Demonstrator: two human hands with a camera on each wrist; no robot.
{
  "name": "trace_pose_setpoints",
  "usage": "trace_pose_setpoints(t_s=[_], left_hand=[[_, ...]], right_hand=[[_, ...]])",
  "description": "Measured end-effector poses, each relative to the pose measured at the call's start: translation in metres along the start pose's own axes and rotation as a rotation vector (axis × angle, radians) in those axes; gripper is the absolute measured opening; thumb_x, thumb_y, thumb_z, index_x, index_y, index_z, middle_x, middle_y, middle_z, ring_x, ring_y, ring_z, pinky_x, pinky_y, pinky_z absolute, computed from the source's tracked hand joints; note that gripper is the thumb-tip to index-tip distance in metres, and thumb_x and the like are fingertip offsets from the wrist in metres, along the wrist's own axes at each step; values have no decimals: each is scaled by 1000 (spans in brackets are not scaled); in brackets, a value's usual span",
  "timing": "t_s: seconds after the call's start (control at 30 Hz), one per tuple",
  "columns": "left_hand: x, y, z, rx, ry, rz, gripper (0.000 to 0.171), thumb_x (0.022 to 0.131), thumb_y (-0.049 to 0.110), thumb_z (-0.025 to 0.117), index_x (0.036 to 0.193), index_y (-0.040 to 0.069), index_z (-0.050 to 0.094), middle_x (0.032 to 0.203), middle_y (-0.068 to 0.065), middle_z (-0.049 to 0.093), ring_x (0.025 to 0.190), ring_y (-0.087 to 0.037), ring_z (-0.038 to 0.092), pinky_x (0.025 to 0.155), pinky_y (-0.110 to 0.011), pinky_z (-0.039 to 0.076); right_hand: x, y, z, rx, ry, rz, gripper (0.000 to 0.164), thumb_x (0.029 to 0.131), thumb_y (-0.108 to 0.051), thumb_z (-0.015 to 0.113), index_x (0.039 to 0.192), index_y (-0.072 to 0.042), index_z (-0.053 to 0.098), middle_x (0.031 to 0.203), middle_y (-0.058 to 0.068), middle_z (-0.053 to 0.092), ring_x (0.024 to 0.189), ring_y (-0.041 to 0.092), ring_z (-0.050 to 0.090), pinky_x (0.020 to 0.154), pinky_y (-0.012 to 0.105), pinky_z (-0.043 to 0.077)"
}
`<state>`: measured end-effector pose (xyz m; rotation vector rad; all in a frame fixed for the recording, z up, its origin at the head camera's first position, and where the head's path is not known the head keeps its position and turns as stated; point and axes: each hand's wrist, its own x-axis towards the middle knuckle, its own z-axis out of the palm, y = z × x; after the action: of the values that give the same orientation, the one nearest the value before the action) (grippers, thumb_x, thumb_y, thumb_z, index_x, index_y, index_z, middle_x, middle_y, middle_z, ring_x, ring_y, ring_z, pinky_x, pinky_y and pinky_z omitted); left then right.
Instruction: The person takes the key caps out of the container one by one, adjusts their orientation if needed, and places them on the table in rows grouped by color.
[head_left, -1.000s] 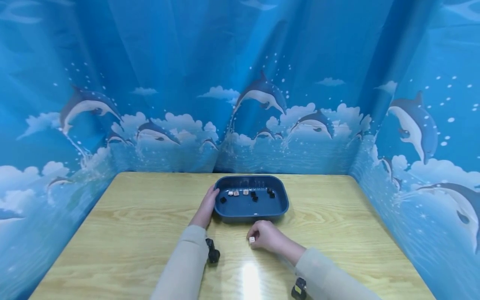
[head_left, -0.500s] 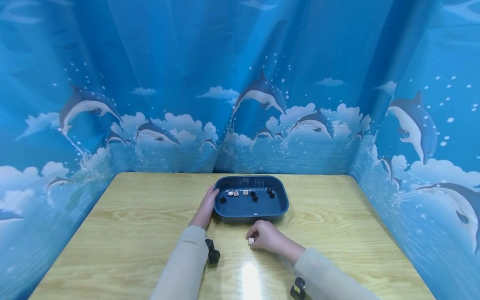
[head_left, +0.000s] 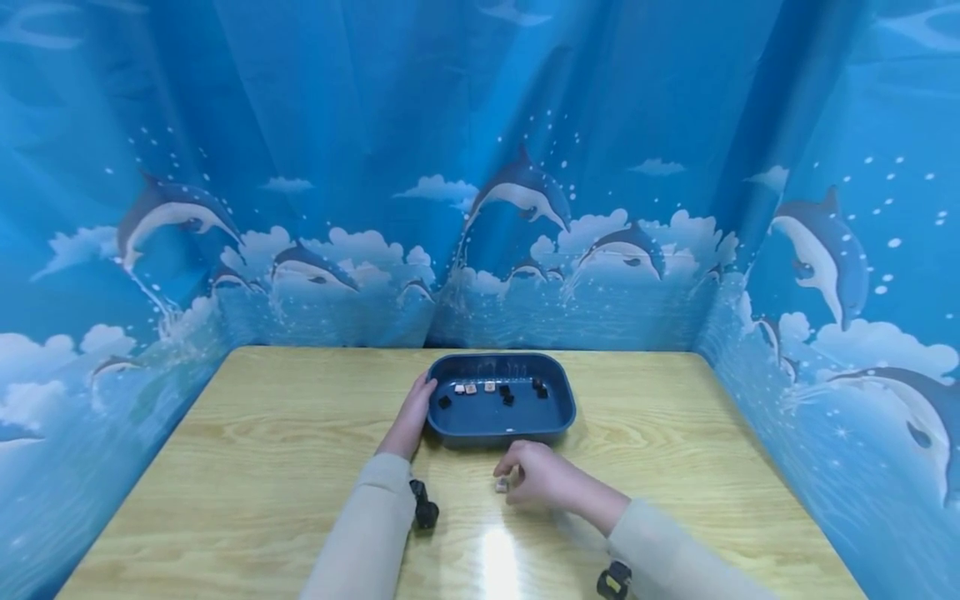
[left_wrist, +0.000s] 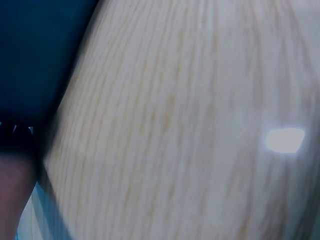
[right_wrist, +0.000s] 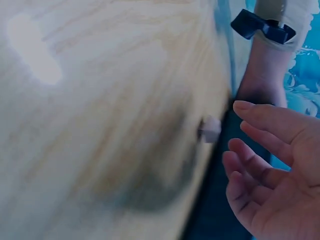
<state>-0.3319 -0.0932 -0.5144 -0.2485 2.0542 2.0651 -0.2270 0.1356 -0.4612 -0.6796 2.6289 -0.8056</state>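
A small white block (head_left: 502, 485) with a darker underside lies on the table in front of the blue tray; its exact kind is too small to tell. My right hand (head_left: 547, 482) hovers just beside it, thumb and fingers spread apart. In the right wrist view, a gap shows between this white block (right_wrist: 210, 129) and my right hand (right_wrist: 277, 170), whose fingers are loosely bent around nothing. My left hand (head_left: 408, 421) holds the tray (head_left: 501, 439) at its left side, thumb at the rim. Its other fingers are partly hidden along the outer wall.
Inside the tray lie several small white blocks (head_left: 471, 389) and several black ones (head_left: 508, 400). A wooden table (head_left: 300, 467) carries everything. Behind and beside it hangs a blue dolphin-print curtain (head_left: 337, 167). Black camera mounts sit at both wrists.
My right hand has let go of the white block and drawn slightly to the right, with its fingers parted. The block stays on the table. My left hand and the tray hold still.
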Motion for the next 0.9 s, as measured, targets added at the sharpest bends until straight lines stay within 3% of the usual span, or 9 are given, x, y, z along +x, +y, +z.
trace_pose_setpoints(t_s=[0.17, 0.37, 0.5, 0.73, 0.9], left_hand=[[0, -2, -1, 4, -10, 13, 63, 102, 45, 38, 157, 17, 21, 162, -7, 17, 148, -30, 7, 117, -53, 7], [3, -2, -2, -2, -14, 26, 61, 103, 42, 38, 156, 18, 23, 161, -7, 18, 148, -29, 8, 117, -53, 7], [3, -2, -2, 0, -10, 34, 61, 103, 42, 37, 156, 18, 23, 161, -7, 18, 148, -30, 8, 117, -53, 7], [3, -3, -3, 5, -2, 37, 61, 102, 42, 37, 156, 18, 24, 161, -7, 19, 147, -30, 8, 117, -54, 7], [3, -3, -2, 12, 1, 27, 63, 101, 45, 41, 156, 18, 24, 161, -7, 19, 147, -30, 9, 117, -54, 8]], right_hand=[[-4, -11, -18, -107, -26, -55, 27, 73, -7, 80, 100, -9, 75, 95, -4, 63, 82, 17, 60, 67, 25, 51], [-1, -22, -43, -234, -35, -95, 25, 75, -11, 82, 100, -9, 76, 99, -5, 62, 97, 18, 61, 84, 33, 53], [8, -23, -58, -274, -44, -101, 21, 77, -10, 81, 98, -11, 77, 100, -5, 62, 102, 20, 61, 88, 37, 52], [32, -25, -81, -332, -106, -111, 31, 81, -14, 80, 112, -13, 74, 114, -1, 63, 110, 22, 59, 92, 41, 50], [52, -24, -91, -393, -145, -125, 31, 82, -16, 80, 113, -15, 73, 113, 1, 62, 108, 23, 59, 87, 37, 52]])
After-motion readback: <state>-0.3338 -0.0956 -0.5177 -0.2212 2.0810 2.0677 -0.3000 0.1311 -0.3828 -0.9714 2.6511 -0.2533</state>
